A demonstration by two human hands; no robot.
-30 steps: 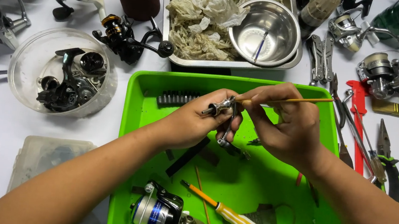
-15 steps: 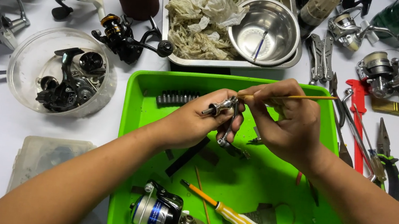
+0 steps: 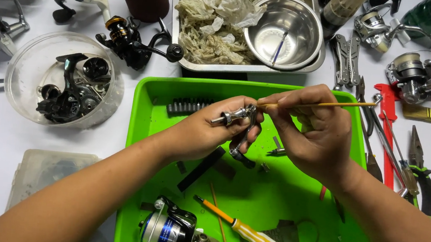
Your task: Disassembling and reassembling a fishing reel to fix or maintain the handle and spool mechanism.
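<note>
1. Here the left hand (image 3: 209, 131) pinched a small metal reel crank part (image 3: 240, 126) above the green tray (image 3: 141, 129).
2. The right hand (image 3: 312, 133) gripped a thin yellow-handled brush (image 3: 328, 103), its tip touching the part's top; the step looked like brushing the part.
3. Next likely called for steady strokes, with the part held between both hands.

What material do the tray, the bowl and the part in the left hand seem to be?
Tray: probably plastic, with a uniform bright green colour and soft gloss.
Bowl: looks like stainless steel, with a mirror-like silver surface.
Part in the left hand: apparently metal, silver and shiny.
</note>
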